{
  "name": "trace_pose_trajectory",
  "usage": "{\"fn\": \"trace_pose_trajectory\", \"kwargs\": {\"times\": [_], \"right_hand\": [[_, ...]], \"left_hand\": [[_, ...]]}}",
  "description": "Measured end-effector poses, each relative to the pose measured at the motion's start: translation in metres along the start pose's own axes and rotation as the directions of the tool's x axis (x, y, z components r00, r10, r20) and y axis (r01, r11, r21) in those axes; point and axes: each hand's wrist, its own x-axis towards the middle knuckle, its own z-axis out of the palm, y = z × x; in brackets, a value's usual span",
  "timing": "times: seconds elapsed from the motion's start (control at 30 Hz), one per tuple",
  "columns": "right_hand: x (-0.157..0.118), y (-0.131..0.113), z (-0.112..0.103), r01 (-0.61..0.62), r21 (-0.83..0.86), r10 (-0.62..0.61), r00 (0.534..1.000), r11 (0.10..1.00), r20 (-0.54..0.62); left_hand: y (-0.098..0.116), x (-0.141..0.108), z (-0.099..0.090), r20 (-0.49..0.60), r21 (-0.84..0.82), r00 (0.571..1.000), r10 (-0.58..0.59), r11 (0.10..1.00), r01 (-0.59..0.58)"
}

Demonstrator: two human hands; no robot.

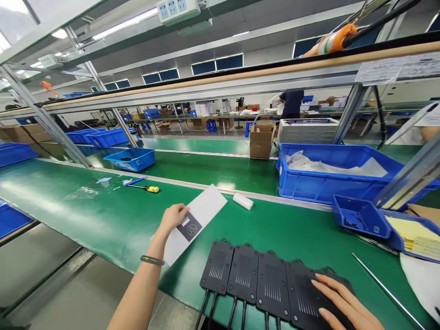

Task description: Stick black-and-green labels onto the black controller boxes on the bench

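My left hand (174, 218) is closed, its thumb and fingertips pinched at the upper corner of a dark grey label (190, 226) with a round dial print. That label lies over a white sheet (210, 202) on the green bench; whether it is stuck to the sheet I cannot tell. My right hand (340, 300) rests with outstretched fingers on the black boxes at the right end of a row. Several flat black boxes (243, 274) with slots, corner screws and cables lie side by side, the cables running off the front edge.
A white block (243, 201) lies beyond the sheet. Further left are a yellow-handled screwdriver (151, 189) and a blue basket (130, 159). At right stand a large blue bin (302, 183), a small blue tray (360, 217) and a metal rod (385, 288). A metal frame crosses overhead.
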Motion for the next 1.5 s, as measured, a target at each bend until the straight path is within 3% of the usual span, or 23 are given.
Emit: {"fn": "trace_pose_trajectory", "kwargs": {"times": [0.13, 0.23, 0.3, 0.4, 0.47, 0.53, 0.67, 0.8, 0.9, 0.97, 1.07, 1.17, 1.27, 1.37, 1.43, 1.5], "right_hand": [[0.009, -0.003, -0.013, -0.023, -0.028, 0.023, 1.0, 0.999, 0.004], [0.017, -0.008, -0.016, -0.037, -0.026, 0.037, 0.999, 0.999, 0.015], [0.022, -0.014, -0.014, -0.035, -0.021, 0.036, 0.999, 0.999, 0.015], [0.029, -0.022, -0.01, -0.023, -0.005, 0.023, 1.0, 1.0, 0.019], [0.031, -0.026, -0.008, -0.015, 0.005, 0.015, 1.0, 1.0, 0.012], [0.031, -0.027, -0.01, -0.021, 0.023, 0.021, 1.0, 1.0, -0.002], [0.031, -0.029, -0.024, -0.129, 0.15, 0.134, 0.991, 0.98, -0.018], [0.042, -0.031, -0.029, -0.346, 0.34, 0.361, 0.932, 0.875, 0.018], [0.055, -0.035, -0.019, -0.472, 0.519, 0.547, 0.837, 0.713, 0.011], [0.065, -0.039, -0.013, -0.479, 0.678, 0.62, 0.783, 0.558, 0.043], [0.079, -0.048, -0.011, -0.464, 0.814, 0.639, 0.753, 0.349, 0.155], [0.088, -0.054, -0.015, -0.466, 0.856, 0.647, 0.728, 0.224, 0.228], [0.088, -0.051, -0.018, -0.464, 0.878, 0.63, 0.718, 0.114, 0.298], [0.084, -0.045, -0.018, -0.433, 0.898, 0.659, 0.699, 0.079, 0.279], [0.082, -0.042, -0.017, -0.419, 0.902, 0.698, 0.677, 0.104, 0.234], [0.08, -0.04, -0.018, -0.433, 0.889, 0.714, 0.669, 0.149, 0.206]], "left_hand": [[0.008, 0.013, -0.01, -0.111, -0.002, 0.993, 0.041, 0.999, -0.042], [0.042, 0.023, 0.002, -0.187, -0.003, 0.967, 0.175, 0.984, -0.179], [0.077, 0.03, 0.017, -0.186, -0.029, 0.916, 0.355, 0.93, -0.366], [0.13, 0.039, 0.041, -0.157, -0.126, 0.791, 0.591, 0.783, -0.609], [0.159, 0.045, 0.052, -0.165, -0.212, 0.735, 0.657, 0.704, -0.677], [0.18, 0.046, 0.056, -0.199, -0.309, 0.723, 0.661, 0.658, -0.687], [0.203, 0.026, 0.052, -0.269, -0.547, 0.762, 0.589, 0.558, -0.624], [0.217, -0.027, 0.045, -0.171, -0.787, 0.785, 0.595, 0.397, -0.472], [0.226, -0.071, 0.042, -0.058, -0.897, 0.761, 0.646, 0.301, -0.324], [0.232, -0.094, 0.043, -0.003, -0.94, 0.745, 0.667, 0.252, -0.229], [0.238, -0.119, 0.046, 0.068, -0.973, 0.724, 0.686, 0.206, -0.103], [0.241, -0.135, 0.051, 0.119, -0.982, 0.715, 0.689, 0.186, -0.016], [0.241, -0.146, 0.053, 0.103, -0.986, 0.74, 0.664, 0.166, -0.012], [0.24, -0.152, 0.051, 0.073, -0.99, 0.758, 0.648, 0.139, -0.023], [0.24, -0.153, 0.05, 0.128, -0.99, 0.712, 0.69, 0.134, 0.048], [0.241, -0.154, 0.049, 0.216, -0.976, 0.639, 0.738, 0.14, 0.168]]}}
